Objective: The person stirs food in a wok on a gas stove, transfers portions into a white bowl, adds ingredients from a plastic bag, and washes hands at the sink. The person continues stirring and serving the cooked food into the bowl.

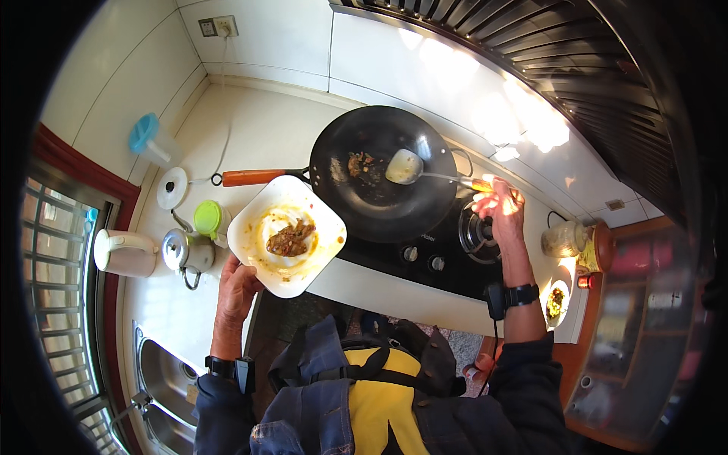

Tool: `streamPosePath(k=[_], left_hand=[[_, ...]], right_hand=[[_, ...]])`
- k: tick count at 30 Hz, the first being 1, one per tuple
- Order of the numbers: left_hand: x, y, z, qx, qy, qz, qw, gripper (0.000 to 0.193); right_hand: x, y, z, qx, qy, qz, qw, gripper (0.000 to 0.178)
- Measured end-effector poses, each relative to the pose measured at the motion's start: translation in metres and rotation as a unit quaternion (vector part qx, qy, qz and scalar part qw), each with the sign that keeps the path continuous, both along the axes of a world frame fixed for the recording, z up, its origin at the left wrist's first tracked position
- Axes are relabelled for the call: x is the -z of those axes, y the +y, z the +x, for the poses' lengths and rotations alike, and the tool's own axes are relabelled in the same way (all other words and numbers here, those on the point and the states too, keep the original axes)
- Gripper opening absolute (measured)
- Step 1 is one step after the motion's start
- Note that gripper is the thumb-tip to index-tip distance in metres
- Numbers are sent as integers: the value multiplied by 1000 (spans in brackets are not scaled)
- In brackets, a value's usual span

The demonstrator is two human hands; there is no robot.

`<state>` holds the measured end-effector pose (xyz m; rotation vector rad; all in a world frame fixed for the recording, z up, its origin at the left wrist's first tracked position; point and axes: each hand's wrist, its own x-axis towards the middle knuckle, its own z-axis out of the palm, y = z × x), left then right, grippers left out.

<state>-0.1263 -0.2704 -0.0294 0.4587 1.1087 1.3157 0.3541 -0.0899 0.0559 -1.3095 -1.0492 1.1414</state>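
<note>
My left hand (241, 284) grips the lower left edge of a white square bowl (322, 262), holding it over the counter's front edge beside the wok. Brown cooked food (290, 240) lies in the bowl, with yellowish sauce smeared around it. A black wok (387, 205) with an orange-brown handle (250, 177) sits on the stove. Some brown food scraps (360, 164) remain on its bottom. In my right hand (499, 208) is the orange handle of a metal spatula (405, 167), whose blade, coated with food residue, is inside the wok.
A black gas stove (455, 265) has a bare burner (479, 233) at right. Left of the wok stand a metal kettle (187, 250), a green-lidded container (208, 218) and a pale pitcher (125, 252). A sink (163, 371) is at lower left; a plate of food (556, 305) lies far right. The range hood (546, 53) hangs above.
</note>
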Motion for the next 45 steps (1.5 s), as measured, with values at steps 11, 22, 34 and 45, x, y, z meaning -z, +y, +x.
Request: streamPosePath(k=[11, 22, 34, 45], left_hand=[[15, -15, 5, -33, -4, -29, 999, 52], [20, -15, 5, -52, -21, -38, 998, 53], [18, -16, 6, -61, -18, -49, 997, 53], [7, -12, 11, -49, -7, -42, 998, 49]], right_hand=[[-27, 15, -70, -339, -226, 106, 907, 26], [-37, 7, 22, -89, -70, -18, 993, 34], [98, 28, 5, -83, 313, -119, 939, 44], [98, 28, -30, -25, 293, -135, 946, 28]])
